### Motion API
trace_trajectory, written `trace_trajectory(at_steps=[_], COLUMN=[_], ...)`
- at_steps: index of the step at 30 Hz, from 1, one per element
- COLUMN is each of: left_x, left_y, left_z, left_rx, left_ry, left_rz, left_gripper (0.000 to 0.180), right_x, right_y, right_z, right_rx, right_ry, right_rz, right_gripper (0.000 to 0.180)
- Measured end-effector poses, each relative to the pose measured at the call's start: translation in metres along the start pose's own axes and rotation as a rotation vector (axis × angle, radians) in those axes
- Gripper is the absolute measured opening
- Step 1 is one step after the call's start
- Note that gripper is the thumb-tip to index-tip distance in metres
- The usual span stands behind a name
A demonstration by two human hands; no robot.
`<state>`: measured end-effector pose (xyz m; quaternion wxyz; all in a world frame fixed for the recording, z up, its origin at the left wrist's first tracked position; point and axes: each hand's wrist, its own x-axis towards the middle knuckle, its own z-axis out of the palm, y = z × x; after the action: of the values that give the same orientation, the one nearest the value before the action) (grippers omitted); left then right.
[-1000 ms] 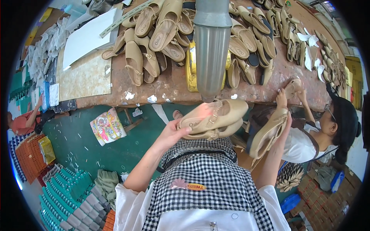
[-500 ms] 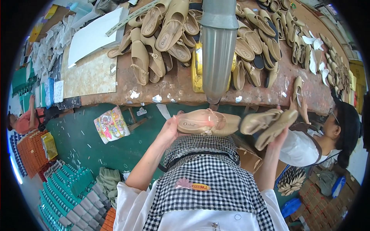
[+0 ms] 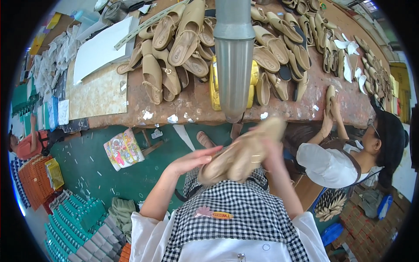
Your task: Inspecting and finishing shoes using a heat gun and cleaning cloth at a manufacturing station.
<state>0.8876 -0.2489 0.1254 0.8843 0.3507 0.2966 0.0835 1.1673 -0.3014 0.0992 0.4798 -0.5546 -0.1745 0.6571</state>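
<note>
I take the long brown table [image 3: 192,109] as my landmark. It carries heaps of tan sandals [image 3: 174,56] across its far side, a pale board [image 3: 98,94] at its left end, and a grey metal column [image 3: 233,61] standing over its near edge. Off its right end a seated co-worker in a white top [image 3: 331,163] presses one sandal [image 3: 330,94] against the tabletop.

Just below the table's near edge, under the column, I have a pair of beige sandals [image 3: 244,153] held over a checked apron [image 3: 235,209]. They are motion-blurred, so I can only guess they lie sole to sole. I judge them light and flexible, with soft straps and a stiffer sole; they should bend rather than break, and the best hold is across the sole's middle, not the straps.

My right hand [image 3: 268,150] comes up from the lower edge with forearm raised, its grip clamped around the pair on the side nearer the co-worker. My left hand [image 3: 192,159] reaches in flat from the side, palm turned toward the heel end, fingers extended and apart, touching or just short of the sandals; the blur hides which.
</note>
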Motion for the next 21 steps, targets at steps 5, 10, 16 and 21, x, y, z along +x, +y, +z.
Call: trace_trajectory(at_steps=[5,10,16,21], left_x=[-0.024,-0.067,0.040,0.110], left_y=[-0.025,0.040,0.180,0.205], left_z=[-0.013,-0.062,-0.152,-0.207], left_rx=[0.218,0.294,1.275,1.417], left_ry=[0.250,0.844,1.577,1.506], left_rz=[-0.159,0.160,0.680,0.170], left_gripper=[0.067,0.044,0.061,0.075], right_x=[0.027,0.060,0.184,0.264], right_y=[0.037,-0.018,-0.108,-0.114], right_z=[0.070,-0.035,-0.049,-0.030], right_rx=[-0.403,-0.621,-1.195,-1.487], right_ry=[-0.270,-0.009,0.314,0.347], right_rz=[-0.166,-0.215,-0.763,-0.497], right_gripper=[0.060,0.032,0.037,0.024])
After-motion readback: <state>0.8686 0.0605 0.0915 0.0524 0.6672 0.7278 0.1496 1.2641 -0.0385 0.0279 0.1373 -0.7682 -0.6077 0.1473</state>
